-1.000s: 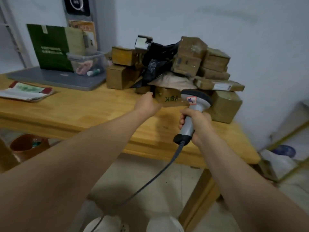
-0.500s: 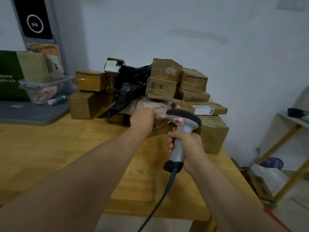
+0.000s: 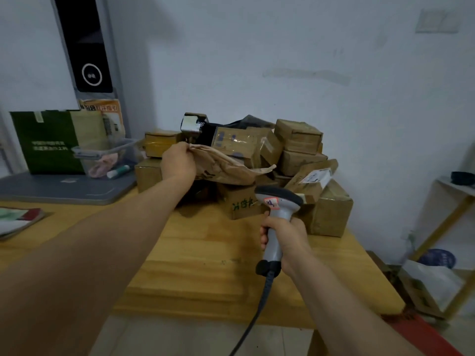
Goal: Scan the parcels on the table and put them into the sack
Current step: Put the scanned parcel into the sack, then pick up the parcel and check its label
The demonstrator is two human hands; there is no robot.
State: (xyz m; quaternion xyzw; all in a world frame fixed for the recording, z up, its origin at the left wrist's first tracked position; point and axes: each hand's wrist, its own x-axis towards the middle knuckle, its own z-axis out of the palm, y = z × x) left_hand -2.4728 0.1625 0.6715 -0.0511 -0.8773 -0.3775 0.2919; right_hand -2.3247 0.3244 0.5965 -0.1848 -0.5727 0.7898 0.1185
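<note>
Left hand [image 3: 177,163] is gripping a crumpled brown paper parcel [image 3: 226,172] over the pale wooden table's [image 3: 205,255] far side; right hand [image 3: 286,233] is clasping a grey plastic scanner [image 3: 279,205].

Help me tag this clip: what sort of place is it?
Probably a small courier or parcel-sorting room: taped cardboard parcels piled on a wooden table, a corded barcode scanner in the right hand, the left hand gripping a brown paper parcel.

Single head-worn, wide-angle view. The scene is viewed from above the near edge of the table [image 3: 205,255], directed forward and downward toward the wall [image 3: 282,47]. The left hand [image 3: 178,163] and right hand [image 3: 285,236] are framed close, mid-picture, with both forearms extended away from the lens.
</note>
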